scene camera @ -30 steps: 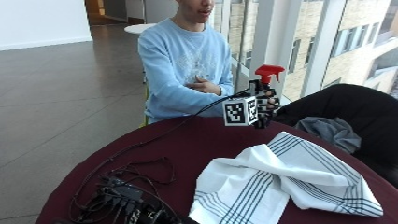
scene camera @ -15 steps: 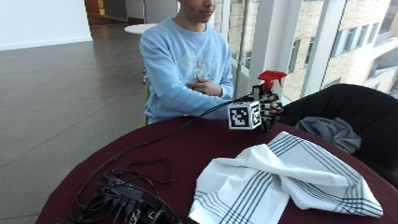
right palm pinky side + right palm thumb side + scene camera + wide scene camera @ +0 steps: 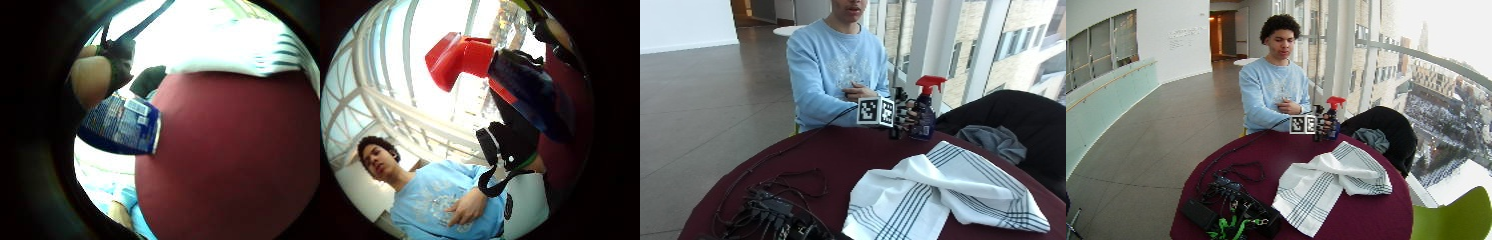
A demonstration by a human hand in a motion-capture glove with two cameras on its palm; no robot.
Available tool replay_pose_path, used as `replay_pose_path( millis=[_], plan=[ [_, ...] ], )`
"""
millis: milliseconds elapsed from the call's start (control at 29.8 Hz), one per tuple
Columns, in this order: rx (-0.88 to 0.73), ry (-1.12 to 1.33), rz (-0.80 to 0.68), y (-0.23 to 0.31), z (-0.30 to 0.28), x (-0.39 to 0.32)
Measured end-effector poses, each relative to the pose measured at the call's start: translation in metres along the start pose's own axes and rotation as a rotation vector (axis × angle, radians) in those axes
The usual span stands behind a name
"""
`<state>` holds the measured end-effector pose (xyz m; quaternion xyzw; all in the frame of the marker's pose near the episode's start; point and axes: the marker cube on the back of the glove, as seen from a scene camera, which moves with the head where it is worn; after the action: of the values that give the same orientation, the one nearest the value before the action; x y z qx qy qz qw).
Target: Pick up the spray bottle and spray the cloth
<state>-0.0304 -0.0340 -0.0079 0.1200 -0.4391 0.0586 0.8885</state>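
Bottle, red trigger top, upright at far edge of counter, base just above or on counter, can't tell which. Right hand fingers curled round its body, gripping it. Cloth, white with dark stripes, lies crumpled on counter, nearer than bottle, apart from it.

A spray bottle with a red trigger head is gripped upright by the gloved right hand at the far edge of a round, dark red table. A white striped cloth is spread in folds nearer on the table, apart from the bottle. A bundle of black cables is seen on the table's other side.
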Motion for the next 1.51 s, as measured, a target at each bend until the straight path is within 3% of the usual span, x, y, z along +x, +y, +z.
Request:
replay_pose_path(
  millis=[369,537,905,1509],
  plan=[
    [-0.005,0.538,0.111,0.102,-0.105,0.008],
    [0.000,0.669,0.147,0.141,-0.144,0.010],
    [0.023,0.758,0.197,0.200,-0.212,0.022],
    [-0.031,0.814,0.205,0.225,-0.230,0.039]
  ],
)
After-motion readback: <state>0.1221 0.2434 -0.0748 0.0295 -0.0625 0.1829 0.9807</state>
